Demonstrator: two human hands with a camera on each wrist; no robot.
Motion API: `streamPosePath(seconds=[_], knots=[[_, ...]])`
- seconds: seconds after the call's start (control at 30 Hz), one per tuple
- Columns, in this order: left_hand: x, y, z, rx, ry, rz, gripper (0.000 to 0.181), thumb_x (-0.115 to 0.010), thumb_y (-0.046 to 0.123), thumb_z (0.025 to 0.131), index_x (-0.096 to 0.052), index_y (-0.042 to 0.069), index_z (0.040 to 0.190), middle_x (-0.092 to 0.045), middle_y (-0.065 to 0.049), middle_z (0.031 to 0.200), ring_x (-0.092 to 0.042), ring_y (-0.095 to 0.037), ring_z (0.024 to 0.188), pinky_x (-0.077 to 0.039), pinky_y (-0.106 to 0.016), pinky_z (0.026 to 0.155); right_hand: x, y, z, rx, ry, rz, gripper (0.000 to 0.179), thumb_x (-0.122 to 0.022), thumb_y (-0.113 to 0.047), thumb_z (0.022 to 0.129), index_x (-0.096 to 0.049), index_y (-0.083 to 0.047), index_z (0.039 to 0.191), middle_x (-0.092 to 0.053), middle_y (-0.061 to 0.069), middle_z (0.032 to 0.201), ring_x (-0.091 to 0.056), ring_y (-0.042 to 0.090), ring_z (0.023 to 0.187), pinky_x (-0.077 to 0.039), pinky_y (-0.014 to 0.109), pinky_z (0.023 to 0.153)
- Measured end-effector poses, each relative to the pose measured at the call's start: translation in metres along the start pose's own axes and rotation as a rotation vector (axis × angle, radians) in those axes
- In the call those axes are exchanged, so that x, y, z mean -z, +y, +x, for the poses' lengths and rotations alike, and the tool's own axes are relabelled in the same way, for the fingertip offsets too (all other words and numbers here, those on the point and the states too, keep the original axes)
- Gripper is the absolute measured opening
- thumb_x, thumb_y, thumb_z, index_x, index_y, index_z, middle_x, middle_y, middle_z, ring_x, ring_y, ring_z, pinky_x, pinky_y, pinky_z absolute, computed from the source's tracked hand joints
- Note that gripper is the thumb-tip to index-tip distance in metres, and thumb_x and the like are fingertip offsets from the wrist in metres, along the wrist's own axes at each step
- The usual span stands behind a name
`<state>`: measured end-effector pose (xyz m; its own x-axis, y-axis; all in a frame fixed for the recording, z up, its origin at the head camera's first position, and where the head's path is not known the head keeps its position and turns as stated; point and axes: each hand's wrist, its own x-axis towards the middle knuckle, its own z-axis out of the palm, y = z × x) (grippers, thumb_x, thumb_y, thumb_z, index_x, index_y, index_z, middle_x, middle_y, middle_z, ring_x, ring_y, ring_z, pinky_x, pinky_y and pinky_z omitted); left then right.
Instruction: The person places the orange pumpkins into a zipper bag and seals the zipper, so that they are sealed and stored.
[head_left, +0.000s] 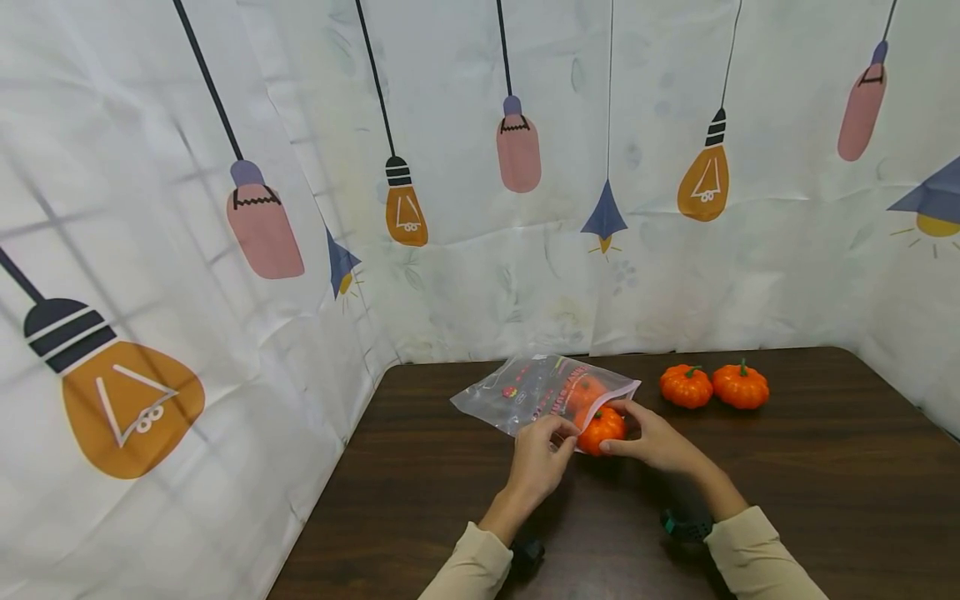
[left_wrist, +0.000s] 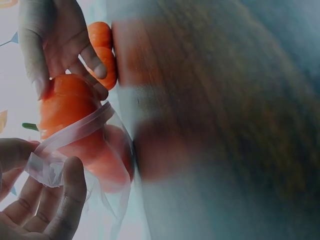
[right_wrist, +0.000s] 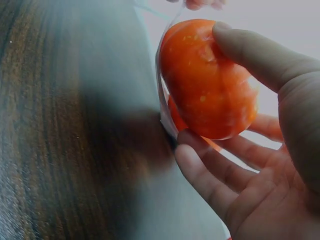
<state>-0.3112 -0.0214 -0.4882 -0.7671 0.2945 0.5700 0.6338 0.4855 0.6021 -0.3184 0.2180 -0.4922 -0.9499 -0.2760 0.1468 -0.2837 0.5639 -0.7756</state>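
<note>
A clear zip bag (head_left: pixel 491 398) with printing on it lies at the middle of the table, its mouth turned to the right. My left hand (head_left: pixel 537 457) pinches the bag's near rim between thumb and fingers; the left wrist view shows the bunched plastic edge (left_wrist: pixel 47 167). At the mouth, my right hand (head_left: pixel 658 440) holds a small orange pumpkin (head_left: pixel 602 430), thumb on one side and fingers on the other. That pumpkin (right_wrist: pixel 210 85) is partly inside the opening. Through the plastic another orange pumpkin (head_left: pixel 583 390) shows deeper in the bag.
Two more orange pumpkins, one on the left (head_left: pixel 686 387) and one on the right (head_left: pixel 741 386), sit side by side toward the back right of the dark wooden table (head_left: pixel 825 467). Behind the table hangs a white curtain (head_left: pixel 465 283) printed with lamps.
</note>
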Motion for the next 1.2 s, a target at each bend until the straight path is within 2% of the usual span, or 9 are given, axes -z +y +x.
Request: streamPosePath(seconds=[0.2,0.3,0.53,0.7,0.9,1.1,1.2], knots=[[0.0,0.0,0.0,-0.017,-0.011,-0.014,0.007,-0.075,0.005,0.088,-0.075,0.011,0.092,-0.075,-0.002,0.088,-0.067,-0.009,0.078,-0.055,-0.022,0.069,-0.004,0.0,0.001,0.001,0.007,-0.019,0.078,-0.078,-0.04,0.088,-0.046,-0.002,0.147,-0.056,0.022,0.141,-0.06,0.036,0.119,-0.052,0.054,0.098],[0.0,0.0,0.0,-0.03,-0.013,-0.013,0.007,-0.075,0.004,0.088,-0.075,0.01,0.091,-0.074,-0.002,0.088,-0.067,-0.008,0.078,-0.056,-0.022,0.068,-0.005,0.0,0.001,0.011,0.016,-0.01,0.075,-0.079,-0.039,0.088,-0.047,-0.001,0.145,-0.058,0.02,0.136,-0.061,0.032,0.114,-0.053,0.048,0.094],[-0.001,-0.001,-0.002,-0.055,-0.021,0.002,0.008,-0.076,0.003,0.086,-0.075,0.01,0.09,-0.074,0.002,0.087,-0.067,-0.006,0.077,-0.055,-0.019,0.068,-0.012,0.003,0.004,0.035,0.057,0.006,0.067,-0.082,-0.036,0.085,-0.053,-0.003,0.136,-0.06,0.013,0.118,-0.057,0.022,0.094,-0.049,0.028,0.076],[-0.001,0.0,-0.002,-0.053,-0.032,0.005,0.009,-0.076,0.003,0.085,-0.075,0.01,0.09,-0.073,0.003,0.087,-0.067,-0.006,0.078,-0.056,-0.021,0.07,-0.017,0.004,0.006,-0.024,0.093,0.018,0.067,-0.083,-0.036,0.085,-0.051,0.001,0.131,-0.06,0.011,0.103,-0.055,0.018,0.082,-0.047,0.025,0.067],[0.0,0.0,-0.002,-0.052,-0.041,0.005,0.007,-0.076,0.004,0.087,-0.075,0.01,0.089,-0.073,0.003,0.086,-0.066,-0.004,0.078,-0.056,-0.02,0.069,-0.022,0.002,0.007,-0.109,0.135,0.013,0.069,-0.083,-0.036,0.084,-0.049,0.001,0.131,-0.062,0.01,0.096,-0.056,0.016,0.081,-0.047,0.025,0.066],[-0.001,0.0,-0.001,-0.049,-0.061,0.002,0.006,-0.075,0.006,0.089,-0.076,0.011,0.091,-0.075,0.0,0.089,-0.066,-0.004,0.08,-0.057,-0.022,0.071,-0.021,-0.001,0.005,-0.099,0.169,-0.006,0.064,-0.084,-0.031,0.084,-0.053,0.004,0.129,-0.063,0.011,0.097,-0.057,0.018,0.082,-0.048,0.026,0.066],[-0.002,0.001,-0.001,-0.041,-0.059,-0.002,0.006,-0.075,0.006,0.089,-0.076,0.011,0.091,-0.074,0.002,0.088,-0.066,-0.003,0.08,-0.058,-0.024,0.071,-0.02,-0.002,0.004,-0.082,0.167,-0.019,0.06,-0.084,-0.029,0.084,-0.054,0.003,0.127,-0.063,0.012,0.098,-0.058,0.018,0.082,-0.049,0.026,0.067]])
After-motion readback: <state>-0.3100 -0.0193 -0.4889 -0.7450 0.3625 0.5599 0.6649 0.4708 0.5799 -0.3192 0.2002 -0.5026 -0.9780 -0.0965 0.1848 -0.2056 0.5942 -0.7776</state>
